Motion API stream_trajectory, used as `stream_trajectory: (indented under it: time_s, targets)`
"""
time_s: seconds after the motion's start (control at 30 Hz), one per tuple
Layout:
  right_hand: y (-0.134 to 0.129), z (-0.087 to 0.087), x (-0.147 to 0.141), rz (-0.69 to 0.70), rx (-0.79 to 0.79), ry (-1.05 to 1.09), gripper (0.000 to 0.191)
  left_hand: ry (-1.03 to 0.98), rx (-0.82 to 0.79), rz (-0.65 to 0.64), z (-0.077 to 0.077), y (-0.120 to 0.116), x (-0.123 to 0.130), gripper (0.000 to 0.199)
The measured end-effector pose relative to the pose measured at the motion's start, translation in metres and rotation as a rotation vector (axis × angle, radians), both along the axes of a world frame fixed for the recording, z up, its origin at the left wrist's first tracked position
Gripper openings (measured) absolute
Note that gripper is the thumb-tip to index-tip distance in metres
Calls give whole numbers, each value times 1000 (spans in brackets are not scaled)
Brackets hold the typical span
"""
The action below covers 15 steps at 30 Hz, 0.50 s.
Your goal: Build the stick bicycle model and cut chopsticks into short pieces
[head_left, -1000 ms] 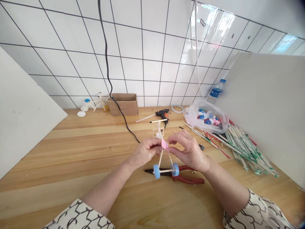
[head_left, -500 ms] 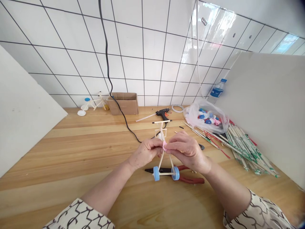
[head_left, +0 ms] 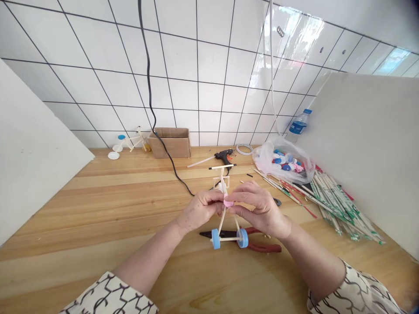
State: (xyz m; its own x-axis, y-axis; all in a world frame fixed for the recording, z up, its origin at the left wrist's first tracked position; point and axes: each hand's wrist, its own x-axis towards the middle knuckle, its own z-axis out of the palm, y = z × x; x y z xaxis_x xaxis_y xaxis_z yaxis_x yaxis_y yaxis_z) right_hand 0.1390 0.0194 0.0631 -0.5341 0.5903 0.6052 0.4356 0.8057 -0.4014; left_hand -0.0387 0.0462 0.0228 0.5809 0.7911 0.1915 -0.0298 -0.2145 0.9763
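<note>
We have two hands at work over one stick frame [head_left: 222,220], raised in front of us with two blue wheels [head_left: 215,239] at its near end. The left hand [head_left: 203,209] is gripping the frame near its middle, right beside one pink piece [head_left: 228,202]; the right hand [head_left: 262,209] is partly open, thumb and forefinger slightly apart, fingertips at that same piece. One black-tipped crossbar [head_left: 222,166] tops the far end.

And look, compared with a second ago, the crossbar now runs nearly level, and the wheels sit a touch lower! Half a second back our right fingertips were closed over the pink; now they part and more of it shows.

Below the frame lies one pair of red-handled pliers [head_left: 263,247] on the wood-grain worktop [head_left: 98,209]. Farther back we count one glue gun [head_left: 224,156], one cardboard box [head_left: 170,146], one tape ring [head_left: 244,149] and, far left, a second stick model [head_left: 131,141]. Over on our right: one bag of caps [head_left: 258,161], too jumbled to count, one bottle [head_left: 298,126] and many wrapped sticks [head_left: 340,205]. White tiles [head_left: 209,61] rise behind, crossed by one black cord [head_left: 149,78] and one white cord [head_left: 272,78].
</note>
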Motion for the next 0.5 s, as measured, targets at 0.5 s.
stream_trajectory:
  time_s: [0.5]
  targets:
    - [0,2,0,106,-245,196,14,16,58,-47,10,-3,1,16]
